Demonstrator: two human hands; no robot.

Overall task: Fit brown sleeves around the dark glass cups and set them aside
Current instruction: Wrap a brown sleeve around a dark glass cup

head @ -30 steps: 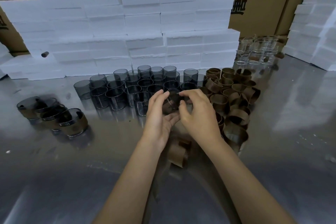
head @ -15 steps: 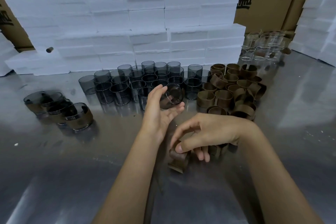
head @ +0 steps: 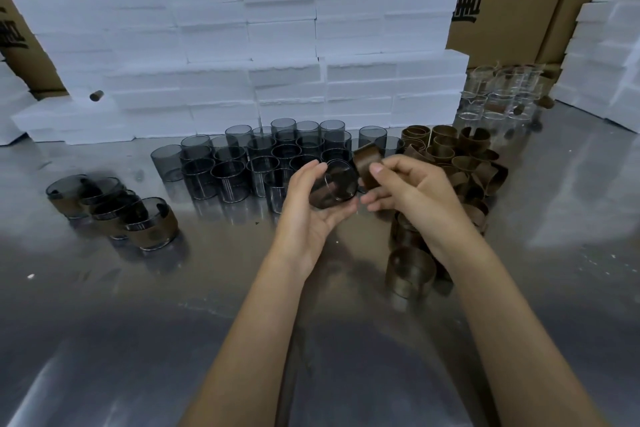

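Step in hand: bringing one sleeve to one cup, ahead of fitting. The left hand (head: 311,215) cradles a dark cup (head: 333,188) above the table (head: 104,340), fingers curled round its wall; the cup lies tilted on its side, one end turned toward the right hand; whether that end is the base or the mouth cannot be told. The right hand (head: 412,189) pinches a brown sleeve (head: 367,165) between thumb and fingers; the sleeve stands just beside the cup's upper right edge and is not yet round it; whether the two touch cannot be told.

Stock: bare cups (head: 263,163) stand in a cluster behind the hands; loose sleeves (head: 460,163) lie in a heap to the right, with one sleeve (head: 410,274) apart, under the right forearm. Finished cups (head: 114,204), each already banded, stand in a group at far left.

Next move, as judged: align the sleeve's opening square with the cup's near end; slide it along the wall until it sits as on the finished cups; steady the cup with the left hand against the push. A skewed start may jam or crease the sleeve. Then set the cup with the group at left.
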